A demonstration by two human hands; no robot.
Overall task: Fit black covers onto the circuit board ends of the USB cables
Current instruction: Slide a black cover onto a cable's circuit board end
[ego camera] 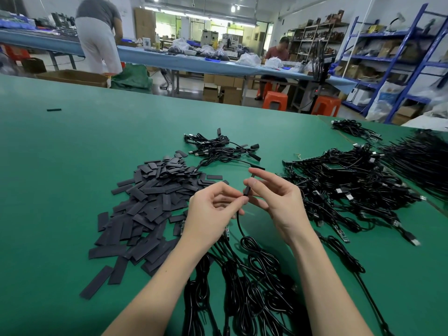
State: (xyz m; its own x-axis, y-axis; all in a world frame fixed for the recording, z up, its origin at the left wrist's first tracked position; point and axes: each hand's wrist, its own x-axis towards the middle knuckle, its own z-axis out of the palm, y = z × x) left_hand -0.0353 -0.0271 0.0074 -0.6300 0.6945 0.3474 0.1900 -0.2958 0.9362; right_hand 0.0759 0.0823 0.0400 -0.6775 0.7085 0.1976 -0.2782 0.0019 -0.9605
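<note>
Above the green table [72, 146], my left hand [213, 212] pinches the end of a black USB cable [242, 229] just below a black cover [248, 187]. My right hand [274, 200] pinches that cover between thumb and fingers, holding it upright on the cable's end. The cable's coil hangs down to the table between my wrists. A heap of flat black covers [150, 197] lies to the left of my hands. Coiled cables with bare circuit board ends [242, 287] lie under my forearms.
A small bunch of covered cables [218, 149] lies beyond my hands. A big tangle of USB cables [351, 187] fills the right side, with more bundles [421, 158] at the far right. One loose cover [53, 109] lies far left. Two people work at a long table behind.
</note>
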